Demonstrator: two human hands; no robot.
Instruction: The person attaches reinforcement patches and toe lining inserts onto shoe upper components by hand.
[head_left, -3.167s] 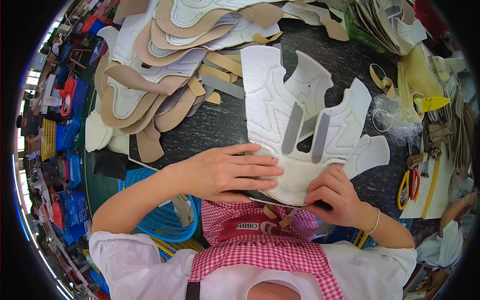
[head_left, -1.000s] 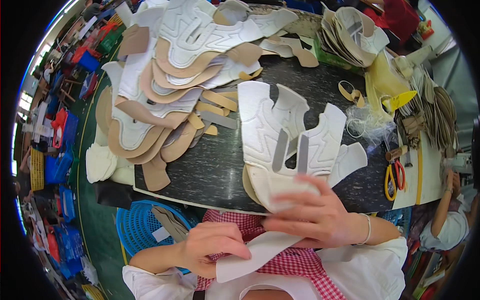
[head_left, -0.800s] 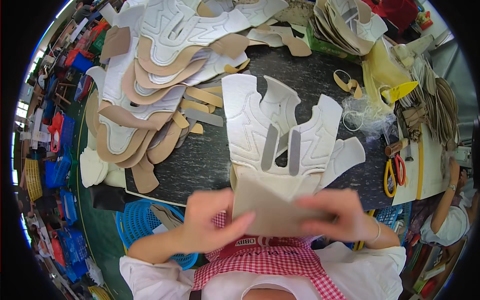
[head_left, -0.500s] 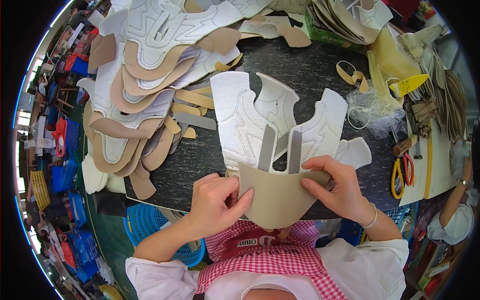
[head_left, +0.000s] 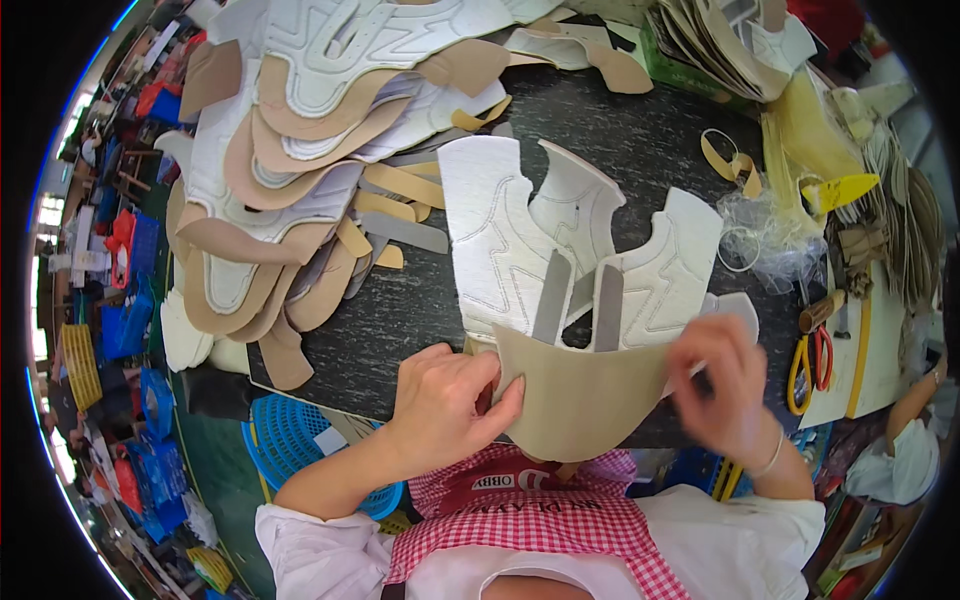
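A white stitched shoe upper (head_left: 505, 255) lies on the dark table (head_left: 385, 335) in front of me, its side panels spread away from me. Two grey strips (head_left: 607, 310) run along its opening. Across its near end a tan toe piece (head_left: 578, 400) bends downward over the table's edge. My left hand (head_left: 445, 408) pinches the left corner of this piece between thumb and fingers. My right hand (head_left: 725, 385) is beside its right corner, smeared by motion; whether its fingers touch or hold anything cannot be made out.
At the left, a heap of white and tan uppers (head_left: 330, 130) has tan strips (head_left: 400, 184) beside it. Scissors (head_left: 800, 375), a wooden-handled tool (head_left: 820, 312) and clear plastic (head_left: 775, 245) lie at the right. A blue basket (head_left: 290, 440) stands below the left edge. Another person's arm (head_left: 912, 405) shows far right.
My right hand has come off the toe piece's right corner and moved right. My left hand keeps its pinch. The whole table scene sits slightly further right in view.
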